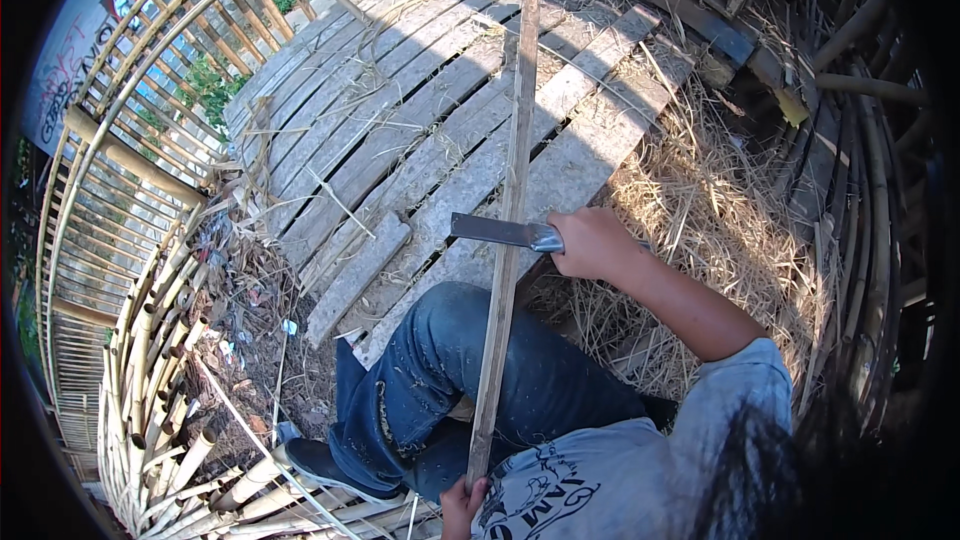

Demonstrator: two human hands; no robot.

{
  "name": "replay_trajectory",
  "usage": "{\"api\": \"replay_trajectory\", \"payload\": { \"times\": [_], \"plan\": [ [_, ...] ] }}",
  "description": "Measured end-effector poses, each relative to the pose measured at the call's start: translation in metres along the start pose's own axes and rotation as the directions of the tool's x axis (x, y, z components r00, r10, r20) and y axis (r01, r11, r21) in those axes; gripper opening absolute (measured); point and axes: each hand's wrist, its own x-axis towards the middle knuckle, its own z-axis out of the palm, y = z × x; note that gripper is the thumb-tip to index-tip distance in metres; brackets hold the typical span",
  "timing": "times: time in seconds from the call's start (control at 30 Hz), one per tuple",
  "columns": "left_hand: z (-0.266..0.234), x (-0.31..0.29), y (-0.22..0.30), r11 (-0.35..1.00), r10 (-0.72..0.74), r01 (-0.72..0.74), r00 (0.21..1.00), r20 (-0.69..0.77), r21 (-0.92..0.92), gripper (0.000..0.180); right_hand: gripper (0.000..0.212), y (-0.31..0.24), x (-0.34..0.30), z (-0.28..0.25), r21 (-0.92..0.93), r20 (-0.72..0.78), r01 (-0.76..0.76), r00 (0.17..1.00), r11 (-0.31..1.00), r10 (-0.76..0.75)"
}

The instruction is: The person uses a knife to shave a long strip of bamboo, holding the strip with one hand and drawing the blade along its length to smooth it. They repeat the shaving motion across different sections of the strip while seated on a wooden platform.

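Note:
A long, narrow strip of weathered wood or bamboo (523, 90) runs from the far edge of the slatted platform down over my bent knee to my lap. My left hand (462, 507), low in the view, is closed around its near end. My right hand (592, 243) grips a short machete (490, 229) whose flat, broad blade points left. This blade lies across the strip at about its middle, just beyond my knee. Whether its edge touches or bites into the strip, I cannot tell. The machete's handle is mostly hidden in my fist.
Under the strip lies the grey wooden slatted platform (400, 130), with a loose board (358, 278) on it. Dry straw (720, 210) heaps up at the right. Cut bamboo poles (150, 380) crowd the lower left, below a bamboo fence (125, 155). Stacked timber (690, 10) stands behind.

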Motion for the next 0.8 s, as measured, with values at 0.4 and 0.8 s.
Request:
{"api": "replay_trajectory", "payload": {
  "times": [0.4,0.8],
  "plan": [
    [0.01,-0.012,-0.011,0.951,-0.311,0.31,0.947,0.085,0.021,0.038,0.019,0.001,0.01,0.002,-0.045,-0.063,-0.044,0.997,0.998,0.041],
    [0.004,-0.007,-0.005,0.999,-0.021,0.021,1.0,0.007,0.025,0.028,0.017,0.011,0.012,0.01,0.031,-0.037,0.058,0.998,0.998,-0.057]
  ]
}}
